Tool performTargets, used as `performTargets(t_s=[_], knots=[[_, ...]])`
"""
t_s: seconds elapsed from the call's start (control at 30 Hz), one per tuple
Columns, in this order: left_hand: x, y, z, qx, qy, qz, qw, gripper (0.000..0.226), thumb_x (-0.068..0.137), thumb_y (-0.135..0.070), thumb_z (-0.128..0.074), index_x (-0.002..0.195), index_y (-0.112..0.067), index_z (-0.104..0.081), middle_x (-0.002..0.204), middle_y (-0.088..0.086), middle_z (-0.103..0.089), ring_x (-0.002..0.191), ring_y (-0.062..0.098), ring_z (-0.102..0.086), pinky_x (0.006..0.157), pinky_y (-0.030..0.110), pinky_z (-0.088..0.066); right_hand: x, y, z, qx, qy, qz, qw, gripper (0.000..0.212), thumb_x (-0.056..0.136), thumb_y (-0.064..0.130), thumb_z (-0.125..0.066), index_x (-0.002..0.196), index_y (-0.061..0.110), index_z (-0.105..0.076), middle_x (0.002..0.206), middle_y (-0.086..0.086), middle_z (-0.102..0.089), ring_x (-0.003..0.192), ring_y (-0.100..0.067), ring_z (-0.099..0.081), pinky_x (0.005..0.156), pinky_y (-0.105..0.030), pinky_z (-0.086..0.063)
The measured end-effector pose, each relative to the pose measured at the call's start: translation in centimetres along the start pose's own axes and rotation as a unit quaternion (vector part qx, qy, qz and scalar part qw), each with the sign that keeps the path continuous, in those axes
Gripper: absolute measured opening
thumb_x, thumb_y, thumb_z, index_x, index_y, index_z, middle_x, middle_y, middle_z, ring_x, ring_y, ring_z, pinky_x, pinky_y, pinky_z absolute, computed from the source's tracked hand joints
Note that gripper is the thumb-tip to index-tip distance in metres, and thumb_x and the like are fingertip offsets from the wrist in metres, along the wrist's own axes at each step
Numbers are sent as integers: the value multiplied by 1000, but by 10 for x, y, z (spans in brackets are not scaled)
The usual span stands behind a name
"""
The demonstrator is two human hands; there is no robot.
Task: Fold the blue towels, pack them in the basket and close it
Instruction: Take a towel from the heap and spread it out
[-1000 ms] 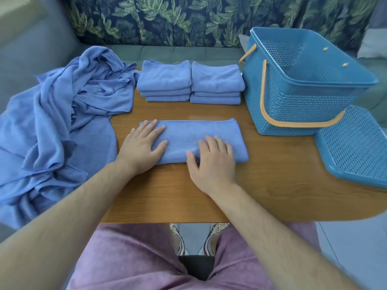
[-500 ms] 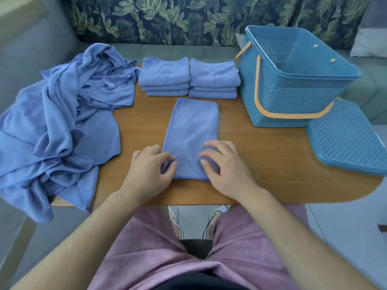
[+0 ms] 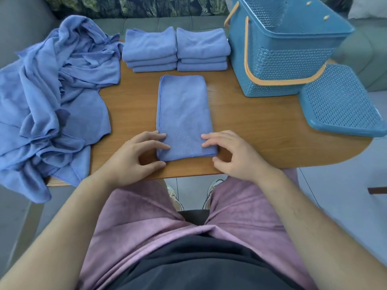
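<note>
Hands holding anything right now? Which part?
Both hands pinch the folded towel: left hand at its near-left corner, right hand at its near-right corner. It lies flat on the table, not lifted.

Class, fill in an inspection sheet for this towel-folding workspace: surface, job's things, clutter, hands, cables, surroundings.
Surface: wooden table.
Job's things: half-folded towel lying centre; left stack and right stack of folded towels behind it; unfolded heap at left; basket open, no towels seen inside; lid off, lying to its right.
Clutter: nothing seen.
Hands: left hand and right hand touch the towel's near corners; pinch unclear.
Cables: nothing seen.
Surroundings: sofa behind the table.
</note>
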State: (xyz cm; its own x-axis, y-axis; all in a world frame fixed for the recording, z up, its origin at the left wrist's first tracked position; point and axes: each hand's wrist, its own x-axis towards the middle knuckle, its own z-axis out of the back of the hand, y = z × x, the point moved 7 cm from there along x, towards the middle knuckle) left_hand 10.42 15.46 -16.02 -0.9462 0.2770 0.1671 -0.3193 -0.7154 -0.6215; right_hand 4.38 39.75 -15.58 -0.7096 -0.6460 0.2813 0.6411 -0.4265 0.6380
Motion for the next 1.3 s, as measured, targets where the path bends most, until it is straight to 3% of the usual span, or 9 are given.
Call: performTargets(t_s=[0.13, 0.37, 0.53, 0.67, 0.8, 0.9, 0.97, 1.07, 1.3], knots=[[-1, 3, 2, -47, 24, 17, 998, 38, 83, -24, -78, 120, -23, -71, 146, -11, -51, 144, 2, -35, 120, 22, -24, -3, -6, 4, 31, 9, -13, 999, 43, 73, 0, -61, 111, 16, -72, 137, 6, -63, 132, -12, -53, 114, -39, -39], [4, 11, 2, -36, 19, -1, 999, 32, 84, -34, -75, 115, -23, -73, 141, -10, -56, 140, 3, -41, 117, 20, -28, 0, -9, 4, -5, -12, 32, 999, 22, 88, 11, -75, 110, 12, -74, 129, 2, -66, 125, -16, -57, 111, -33, -41], [10, 4, 3, 58, -61, -51, 995, 35, 93, -44, -60, 98, -11, -71, 122, -2, -69, 117, 21, -61, 100, 41, -48, 4, -3, 3, -74, -50, 65, 994, 11, 96, 12, -68, 105, 7, -71, 114, -2, -67, 109, -21, -59, 99, -36, -46], [11, -1, 5, 40, -58, -33, 997, 30, 96, -40, -55, 100, -12, -65, 111, -6, -70, 107, 17, -61, 93, 36, -48, 3, 5, 5, -76, -50, 58, 994, 13, 101, 17, -58, 104, 7, -66, 105, -1, -65, 98, -21, -57, 91, -36, -47], [4, -7, 11, 47, -41, -24, 998, 32, 96, -45, -48, 100, -18, -64, 95, -11, -63, 94, 11, -57, 85, 33, -46, -4, 11, -1, -41, 23, 52, 998, 25, 92, 31, -74, 109, 14, -65, 110, 6, -61, 102, -12, -57, 92, -28, -47], [3, -14, 12, 74, -26, -41, 996, 34, 91, -52, -56, 103, -21, -63, 97, -12, -62, 95, 11, -57, 86, 34, -46, -6, 8, 1, -25, 26, 48, 998, 27, 88, 20, -78, 112, 17, -67, 115, 9, -62, 108, -10, -58, 92, -28, -49], [2, -17, 7, 104, 8, -46, 993, 47, 80, -65, -66, 108, -28, -62, 104, -12, -59, 100, 13, -54, 89, 31, -44, -5, 8, 3, -35, 9, 56, 998, 23, 88, 9, -74, 110, 17, -68, 114, 9, -64, 107, -13, -60, 90, -33, -51], [1, -17, 3, 121, 31, -49, 991, 57, 73, -71, -69, 116, -35, -58, 108, -16, -51, 103, 12, -48, 91, 32, -43, -3, 7, 2, -57, 5, 59, 997, 16, 92, 10, -71, 106, 17, -69, 110, 10, -67, 104, -14, -61, 89, -36, -51], [-1, -27, 8, 140, 9, -71, 987, 27, 87, -53, -63, 101, -30, -62, 96, -16, -58, 92, 11, -55, 78, 39, -50, -8, 9, 11, 29, -7, -44, 999, 8, 95, 18, -69, 101, 23, -70, 89, 15, -65, 79, -5, -57, 72, -15, -40]])
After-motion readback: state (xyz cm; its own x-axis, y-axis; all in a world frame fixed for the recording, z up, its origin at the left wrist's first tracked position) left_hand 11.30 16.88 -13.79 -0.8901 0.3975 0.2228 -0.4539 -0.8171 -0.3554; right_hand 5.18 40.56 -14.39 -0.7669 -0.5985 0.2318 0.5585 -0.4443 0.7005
